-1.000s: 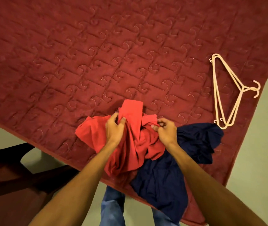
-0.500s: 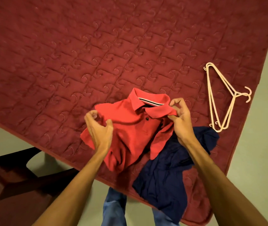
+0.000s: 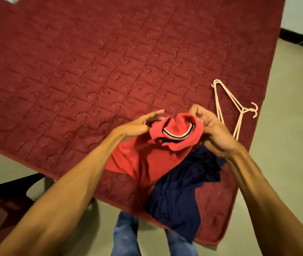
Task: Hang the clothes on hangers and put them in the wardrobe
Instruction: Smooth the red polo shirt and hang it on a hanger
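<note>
We look down on a bed under a quilted dark-red cover, with the clothes gathered at its near right corner. The red polo shirt lies crumpled close to the near edge, and its striped collar is raised off the cover between the two hands. The right hand has its fingers and thumb curled round the right side of the collar and grips the cloth. The left hand is spread, its fingers nearly straight and lying against the left side of the collar; motion blur keeps us from telling whether its thumb pinches the fabric. A navy garment lies just beside and partly beneath the shirt, and its lower part hangs over the near edge. Pale plastic hangers lie stacked flat by the right edge, just beyond the right hand, their hooks reaching that edge. Below the near edge we see legs in blue jeans on a pale floor.
</note>
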